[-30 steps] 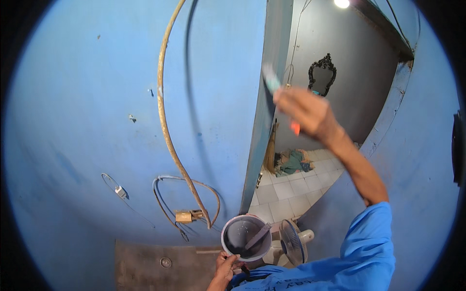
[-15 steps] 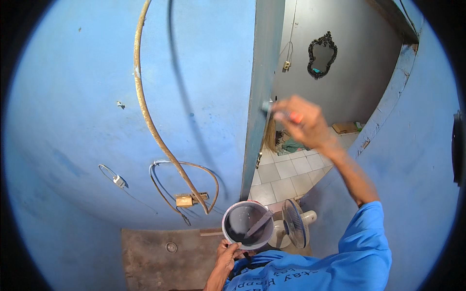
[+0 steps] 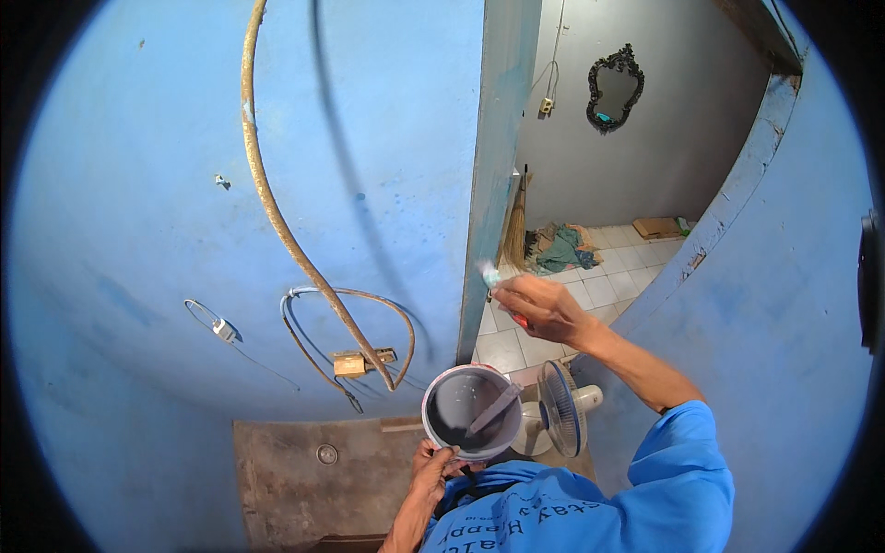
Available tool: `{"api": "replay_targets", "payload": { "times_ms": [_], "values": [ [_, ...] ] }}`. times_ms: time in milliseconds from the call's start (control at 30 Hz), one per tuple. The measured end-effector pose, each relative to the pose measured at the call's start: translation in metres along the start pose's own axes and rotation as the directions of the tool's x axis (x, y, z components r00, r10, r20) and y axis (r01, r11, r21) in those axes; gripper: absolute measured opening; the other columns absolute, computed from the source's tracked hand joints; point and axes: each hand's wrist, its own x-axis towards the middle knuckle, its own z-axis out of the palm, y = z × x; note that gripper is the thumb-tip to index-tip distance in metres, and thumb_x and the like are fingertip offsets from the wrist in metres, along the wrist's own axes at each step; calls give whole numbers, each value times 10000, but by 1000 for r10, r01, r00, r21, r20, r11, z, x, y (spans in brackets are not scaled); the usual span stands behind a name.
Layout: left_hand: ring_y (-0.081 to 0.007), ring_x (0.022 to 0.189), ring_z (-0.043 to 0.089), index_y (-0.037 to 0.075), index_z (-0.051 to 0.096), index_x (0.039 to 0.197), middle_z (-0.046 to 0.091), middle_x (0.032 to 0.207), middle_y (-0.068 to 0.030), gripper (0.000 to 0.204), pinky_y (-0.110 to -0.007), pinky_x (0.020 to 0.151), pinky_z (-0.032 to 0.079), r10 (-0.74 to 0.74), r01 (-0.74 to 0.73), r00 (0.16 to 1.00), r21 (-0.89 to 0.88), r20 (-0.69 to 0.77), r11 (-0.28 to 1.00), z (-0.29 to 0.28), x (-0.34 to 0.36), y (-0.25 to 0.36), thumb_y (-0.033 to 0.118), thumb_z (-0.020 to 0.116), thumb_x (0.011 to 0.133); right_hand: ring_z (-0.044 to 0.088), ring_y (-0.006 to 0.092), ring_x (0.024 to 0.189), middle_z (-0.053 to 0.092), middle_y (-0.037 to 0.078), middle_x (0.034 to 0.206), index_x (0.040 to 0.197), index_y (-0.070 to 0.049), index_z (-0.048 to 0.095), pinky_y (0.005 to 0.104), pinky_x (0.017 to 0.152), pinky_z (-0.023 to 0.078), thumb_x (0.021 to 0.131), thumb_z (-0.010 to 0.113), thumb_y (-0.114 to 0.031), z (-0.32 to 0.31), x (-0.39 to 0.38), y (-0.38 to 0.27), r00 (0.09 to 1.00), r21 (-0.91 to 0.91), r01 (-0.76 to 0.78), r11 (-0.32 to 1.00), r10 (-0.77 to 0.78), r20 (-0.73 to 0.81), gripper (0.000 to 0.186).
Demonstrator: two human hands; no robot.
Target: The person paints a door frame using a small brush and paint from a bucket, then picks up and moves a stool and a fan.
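Note:
My left hand (image 3: pixel 433 468) grips the near rim of a round bucket (image 3: pixel 426 419), thumb over the edge. Dark grey paint (image 3: pixel 452 410) lies inside it, and a flat grey-coated stick (image 3: pixel 495 408) leans in the paint against the right wall. My right hand (image 3: pixel 546 310) is closed round a small paintbrush (image 3: pixel 490 275) with a bit of red handle showing below the fingers. The brush's pale head is blurred, close to the grey-blue edge of the door frame (image 3: pixel 490 184); whether it touches the frame I cannot tell.
A standing fan (image 3: pixel 560 408) is just right of the bucket. On the blue wall hang a thick hose (image 3: pixel 277 217), a looped cable and a wooden block (image 3: pixel 349 364). Through the doorway are a broom (image 3: pixel 516 226), a cloth pile (image 3: pixel 560 249) and a black-framed mirror (image 3: pixel 616 89).
My right hand and the paintbrush have come down along the door frame, nearer the bucket. My left hand still holds the bucket in about the same place. The view has shifted slightly.

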Motion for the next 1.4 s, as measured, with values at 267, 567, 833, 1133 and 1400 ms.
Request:
{"api": "replay_targets", "payload": {
  "times_ms": [267, 567, 833, 1133, 1400],
  "values": [
    [-232, 764, 701, 92, 456, 960, 650, 926, -106, 307, -382, 658, 641, 8, -7, 999, 37, -34, 999, 1, -4, 3, -35, 693, 813, 688, 239, 804, 682, 112, 973, 1055, -31, 686, 344, 681, 576, 831, 723, -61, -98, 84, 25, 941, 3, -89, 996, 86, -328, 229],
    [-192, 771, 691, 82, 460, 980, 640, 933, -91, 303, -364, 678, 641, -12, 14, 999, 56, -42, 998, 9, -10, 5, -24, 692, 816, 696, 298, 982, 683, 145, 1091, 1119, -24, 679, 357, 814, 605, 785, 718, -9, -38, 33, 19, 955, -217, 10, 976, -74, -286, 337],
    [-199, 769, 690, 108, 463, 943, 646, 912, -82, 300, -387, 685, 633, -4, 7, 998, 43, -64, 999, 4, -12, 2, -22, 699, 812, 682, 254, 847, 661, 80, 999, 1090, -59, 659, 330, 707, 565, 833, 705, -25, 54, -46, -13, 953, 251, -303, 919, 287, 98, 263],
    [-212, 785, 692, 114, 465, 940, 648, 916, -78, 294, -402, 716, 625, 1, 0, 999, 24, -42, 1000, -3, -14, -3, -18, 700, 822, 669, 264, 762, 654, 111, 929, 1060, -31, 653, 370, 653, 550, 882, 689, -118, 15, 23, 20, 973, 201, -193, 960, 214, -89, 201],
    [-208, 804, 689, 121, 462, 930, 643, 928, -72, 287, -415, 744, 623, 3, 2, 996, 52, -85, 999, 2, -18, -2, -24, 688, 828, 703, 258, 933, 687, 140, 1049, 1091, -12, 684, 323, 772, 608, 843, 680, -27, -66, 85, -5, 878, -188, -13, 982, -78, -472, 248]
  ]
}}
